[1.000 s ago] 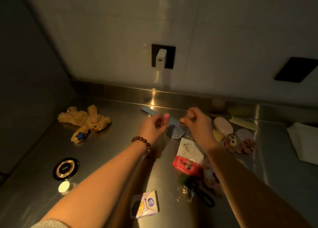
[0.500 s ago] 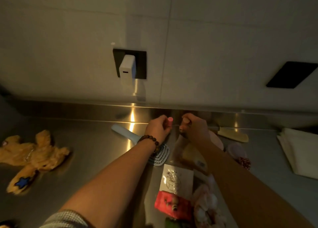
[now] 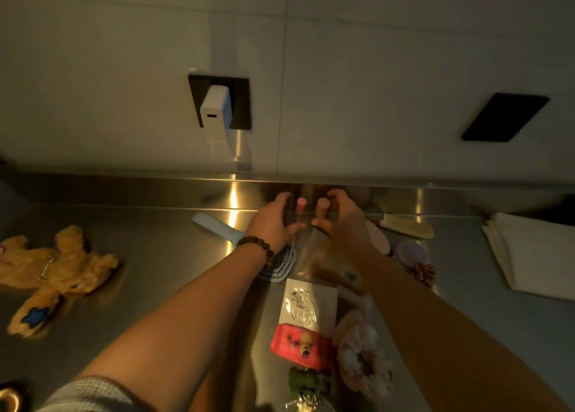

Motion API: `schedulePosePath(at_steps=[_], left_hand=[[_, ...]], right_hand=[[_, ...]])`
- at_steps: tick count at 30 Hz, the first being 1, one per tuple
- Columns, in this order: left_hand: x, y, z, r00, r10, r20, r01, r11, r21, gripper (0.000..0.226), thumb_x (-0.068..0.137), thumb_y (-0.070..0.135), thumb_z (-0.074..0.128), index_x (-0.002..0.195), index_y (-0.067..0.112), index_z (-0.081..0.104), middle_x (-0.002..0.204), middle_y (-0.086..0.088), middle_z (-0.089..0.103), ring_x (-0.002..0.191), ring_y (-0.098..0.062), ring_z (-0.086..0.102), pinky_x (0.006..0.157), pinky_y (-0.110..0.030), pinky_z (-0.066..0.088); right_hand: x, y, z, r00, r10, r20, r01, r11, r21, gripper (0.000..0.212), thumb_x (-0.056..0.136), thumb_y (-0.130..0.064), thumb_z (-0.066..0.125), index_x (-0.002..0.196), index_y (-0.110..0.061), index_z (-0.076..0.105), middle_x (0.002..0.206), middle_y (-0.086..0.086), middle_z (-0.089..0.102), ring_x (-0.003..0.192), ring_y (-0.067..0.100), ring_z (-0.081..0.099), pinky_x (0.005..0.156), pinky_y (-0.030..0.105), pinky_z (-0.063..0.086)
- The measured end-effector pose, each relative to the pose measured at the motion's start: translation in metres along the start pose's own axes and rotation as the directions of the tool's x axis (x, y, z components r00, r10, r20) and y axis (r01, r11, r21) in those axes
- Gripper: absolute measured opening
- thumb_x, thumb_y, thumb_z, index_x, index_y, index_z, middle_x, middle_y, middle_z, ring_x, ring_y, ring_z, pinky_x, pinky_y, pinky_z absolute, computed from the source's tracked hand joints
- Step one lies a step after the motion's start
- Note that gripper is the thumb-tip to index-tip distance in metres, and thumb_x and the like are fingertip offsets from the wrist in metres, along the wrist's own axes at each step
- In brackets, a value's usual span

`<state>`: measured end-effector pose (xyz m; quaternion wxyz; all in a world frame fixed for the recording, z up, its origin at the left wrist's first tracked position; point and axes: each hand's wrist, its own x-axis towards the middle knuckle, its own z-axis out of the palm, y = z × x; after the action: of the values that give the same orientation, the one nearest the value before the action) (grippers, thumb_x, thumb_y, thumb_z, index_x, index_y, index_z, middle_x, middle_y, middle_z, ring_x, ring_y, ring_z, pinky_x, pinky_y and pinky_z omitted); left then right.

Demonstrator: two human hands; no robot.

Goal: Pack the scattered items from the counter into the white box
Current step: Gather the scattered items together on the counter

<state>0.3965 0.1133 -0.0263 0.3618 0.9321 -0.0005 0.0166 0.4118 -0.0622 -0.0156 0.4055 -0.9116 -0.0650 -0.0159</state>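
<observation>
Dim steel counter point(image 3: 149, 225) stretching to a tiled wall, charger point(image 3: 214, 113) plugged in at upper centre, and both hands are up at the back edge in mid-frame. Left hand point(image 3: 272, 225), beaded bracelet point(image 3: 256, 246) on the wrist, fingers curled round a small pink tube point(image 3: 301, 204) — a lip product by the look of it, though the light is too poor to be sure. Right hand point(image 3: 343, 217) is closed on a matching peach-coloured cap point(image 3: 323, 206), the two pieces held just beside each other, not joined. These should be light, hard and slick little plastic things, so a fingertip pinch across the barrel is the hold, and they could easily squirt out or roll on steel if dropped. Below the hands, the pale hairbrush point(image 3: 236, 240) lies partly under the left wrist: stiff, best taken by its handle. Lower centre, a flat sketch card point(image 3: 308, 302) and a red packet point(image 3: 300, 344) touch end to end; thin, they will want a nail under an edge. Left side, the plush bear point(image 3: 53, 274) is soft and grabs anywhere. No white box that I can make out for certain; a white folded thing point(image 3: 529, 256) sits at the right edge, and whether that is it I cannot tell.
</observation>
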Motion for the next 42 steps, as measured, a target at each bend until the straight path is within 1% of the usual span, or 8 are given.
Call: schedulePosePath(at_steps=[6, 9, 14, 18, 22, 28, 35, 42], left_hand=[[-0.076, 0.011, -0.043, 0.996, 0.088, -0.02, -0.086, 0.992, 0.09, 0.087, 0.076, 0.049, 0.068, 0.145, 0.018, 0.025, 0.147, -0.006, 0.038, 0.132, -0.022, 0.037, 0.105, -0.028, 0.029], [-0.147, 0.007, -0.062, 0.992, 0.129, -0.013, -0.126, 0.985, 0.116, 0.092, 0.075, 0.061, 0.059, 0.147, 0.017, 0.022, 0.15, -0.009, 0.032, 0.136, -0.023, 0.032, 0.112, -0.034, 0.026], [-0.289, -0.032, -0.054, 0.975, 0.039, 0.218, -0.118, 0.924, 0.364, 0.11, 0.065, 0.091, 0.029, 0.149, 0.027, -0.004, 0.157, -0.002, -0.002, 0.145, -0.02, -0.001, 0.117, -0.042, 0.006], [-0.353, -0.054, -0.033, 0.954, 0.002, 0.299, -0.154, 0.861, 0.485, 0.097, 0.073, 0.088, 0.017, 0.143, 0.033, -0.023, 0.156, 0.001, -0.015, 0.141, -0.02, -0.02, 0.115, -0.044, -0.008], [-0.347, -0.051, -0.023, 0.97, -0.003, 0.244, -0.131, 0.838, 0.53, 0.088, 0.08, 0.08, 0.008, 0.145, 0.027, -0.016, 0.157, -0.002, -0.006, 0.142, -0.023, -0.014, 0.115, -0.044, -0.007], [-0.275, -0.036, 0.004, 0.987, -0.016, 0.158, -0.073, 0.837, 0.542, 0.088, 0.082, 0.076, 0.017, 0.148, 0.023, -0.004, 0.158, -0.007, 0.002, 0.144, -0.026, -0.005, 0.114, -0.045, -0.003], [-0.19, -0.028, 0.034, 0.993, -0.098, 0.062, 0.053, 0.861, 0.505, 0.088, 0.082, 0.074, 0.023, 0.149, 0.023, -0.002, 0.158, -0.009, 0.002, 0.143, -0.028, -0.007, 0.109, -0.045, -0.007], [-0.19, -0.02, 0.015, 0.994, -0.104, 0.039, 0.072, 0.871, 0.485, 0.108, 0.068, 0.086, 0.03, 0.147, 0.024, -0.01, 0.157, -0.004, -0.013, 0.14, -0.022, -0.021, 0.108, -0.048, -0.016]], right_hand=[[-0.06, -0.018, -0.016, 0.986, -0.15, -0.074, 0.145, 0.987, -0.075, 0.076, 0.077, -0.031, 0.074, 0.141, -0.011, 0.039, 0.145, 0.014, 0.039, 0.136, 0.028, 0.034, 0.112, 0.037, 0.028], [-0.117, -0.028, -0.006, 0.975, -0.217, 0.042, 0.22, 0.966, -0.135, 0.075, 0.083, -0.043, 0.064, 0.147, -0.021, 0.03, 0.154, 0.01, 0.026, 0.143, 0.027, 0.018, 0.116, 0.04, 0.017], [-0.209, -0.027, 0.031, 0.894, -0.251, 0.37, 0.401, 0.818, -0.413, 0.069, 0.088, -0.066, 0.034, 0.148, -0.04, 0.013, 0.16, -0.003, -0.001, 0.146, 0.02, -0.01, 0.112, 0.048, -0.005], [-0.242, -0.015, 0.042, 0.87, -0.261, 0.418, 0.475, 0.671, -0.57, 0.068, 0.089, -0.067, 0.025, 0.149, -0.039, 0.009, 0.16, -0.001, -0.001, 0.146, 0.024, -0.007, 0.113, 0.053, -0.003], [-0.243, -0.007, 0.048, 0.86, -0.231, 0.456, 0.49, 0.624, -0.609, 0.059, 0.097, -0.05, 0.027, 0.149, -0.037, 0.003, 0.16, 0.002, -0.001, 0.146, 0.025, -0.006, 0.114, 0.046, -0.005], [-0.209, 0.003, 0.046, 0.863, -0.204, 0.463, 0.484, 0.598, -0.639, 0.06, 0.098, -0.037, 0.037, 0.148, -0.034, 0.004, 0.16, 0.006, -0.001, 0.146, 0.028, -0.006, 0.112, 0.044, -0.008], [-0.173, 0.015, 0.045, 0.918, -0.158, 0.363, 0.366, 0.687, -0.628, 0.052, 0.1, -0.04, 0.023, 0.149, -0.032, 0.009, 0.16, 0.006, 0.002, 0.146, 0.026, -0.006, 0.112, 0.042, -0.009], [-0.173, -0.002, 0.038, 0.939, -0.184, 0.292, 0.314, 0.805, -0.503, 0.054, 0.097, -0.041, 0.027, 0.149, -0.029, 0.016, 0.159, 0.008, 0.01, 0.146, 0.025, 0.0, 0.116, 0.043, -0.002]])
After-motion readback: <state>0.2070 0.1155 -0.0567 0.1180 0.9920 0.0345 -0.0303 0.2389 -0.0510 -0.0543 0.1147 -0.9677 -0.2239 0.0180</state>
